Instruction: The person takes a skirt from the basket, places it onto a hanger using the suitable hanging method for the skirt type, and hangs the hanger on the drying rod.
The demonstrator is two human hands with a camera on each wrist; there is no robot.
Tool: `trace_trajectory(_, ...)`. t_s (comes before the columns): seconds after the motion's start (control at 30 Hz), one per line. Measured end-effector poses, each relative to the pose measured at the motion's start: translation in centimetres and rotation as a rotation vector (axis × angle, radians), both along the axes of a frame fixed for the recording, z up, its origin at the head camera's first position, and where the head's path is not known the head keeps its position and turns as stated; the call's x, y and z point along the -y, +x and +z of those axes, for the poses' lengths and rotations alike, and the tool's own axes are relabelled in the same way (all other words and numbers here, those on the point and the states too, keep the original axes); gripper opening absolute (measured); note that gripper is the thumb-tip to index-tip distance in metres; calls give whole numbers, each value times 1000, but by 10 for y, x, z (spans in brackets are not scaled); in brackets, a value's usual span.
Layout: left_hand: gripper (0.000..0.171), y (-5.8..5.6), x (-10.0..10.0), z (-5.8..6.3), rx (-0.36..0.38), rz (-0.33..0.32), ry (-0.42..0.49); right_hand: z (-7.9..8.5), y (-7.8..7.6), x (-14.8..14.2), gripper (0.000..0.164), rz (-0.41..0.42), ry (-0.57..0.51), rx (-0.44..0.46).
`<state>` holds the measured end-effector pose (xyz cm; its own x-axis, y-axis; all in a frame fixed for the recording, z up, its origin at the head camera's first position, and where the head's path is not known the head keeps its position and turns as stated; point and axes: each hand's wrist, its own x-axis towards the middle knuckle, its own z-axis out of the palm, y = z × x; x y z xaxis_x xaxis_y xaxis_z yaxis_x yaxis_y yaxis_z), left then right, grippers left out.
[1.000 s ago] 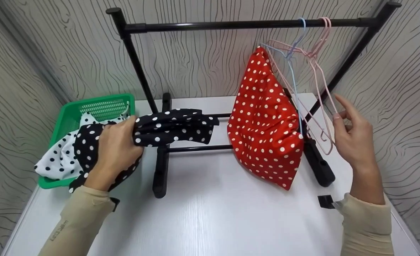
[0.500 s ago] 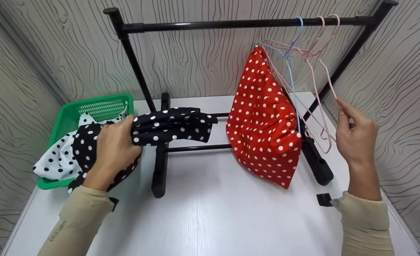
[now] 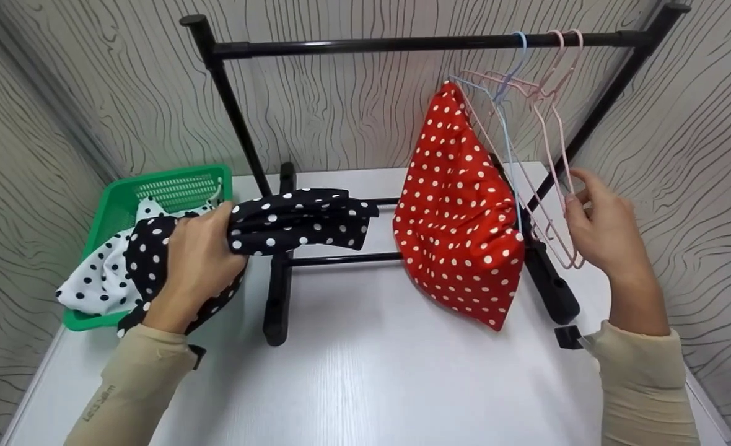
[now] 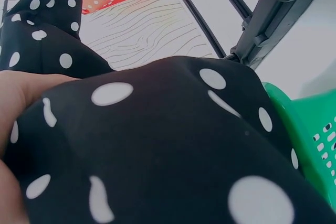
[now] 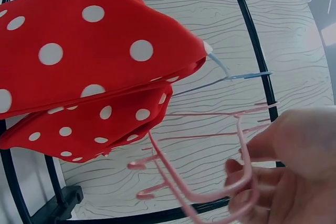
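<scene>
A bunched black cloth with white dots (image 3: 297,223) is gripped by my left hand (image 3: 201,257), its folded end sticking out to the right. In the left wrist view the black cloth (image 4: 157,129) fills most of the picture. My right hand (image 3: 610,229) pinches the side of the outer of two pink hangers (image 3: 562,142); fingers curl round the pink tube (image 5: 215,196) in the right wrist view. Beside them on the rail hangs a light blue hanger (image 3: 515,65), with a red white-dotted cloth (image 3: 458,204) on it.
The black rack's rail (image 3: 353,44) runs across the back, its feet (image 3: 277,310) standing on the white table (image 3: 353,384). At left, partly behind my left hand, sits a green basket (image 3: 106,195) with a white black-dotted cloth (image 3: 102,275) spilling over its rim.
My right hand drew the outer pink hanger rightward, away from the other one, then came back left, so both now hang close together. My left hand and the black cloth have barely moved.
</scene>
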<state>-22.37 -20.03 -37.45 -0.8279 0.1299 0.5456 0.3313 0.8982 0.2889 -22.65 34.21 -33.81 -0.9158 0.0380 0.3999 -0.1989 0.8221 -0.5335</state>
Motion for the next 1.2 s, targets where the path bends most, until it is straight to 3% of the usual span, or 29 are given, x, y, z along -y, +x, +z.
trace_trajectory(0.37,31,0,0,-1,-11,-1,-8,27,-33,4,57,15,78,179)
trace_trajectory(0.57,31,-1,0,0,-7,2,-12,38,-58,6,65,17,31,224)
trace_trajectory(0.83,30,-1,1,1,-27,-2,-11,43,-85,11,61,-2,-62,257)
trace_trajectory(1.03,29,0,1,1,-31,-1,-4,47,-100,13,72,-27,-117,276)
trace_trajectory(1.2,31,1,1,1,-19,5,4,49,-104,9,71,-17,-147,297)
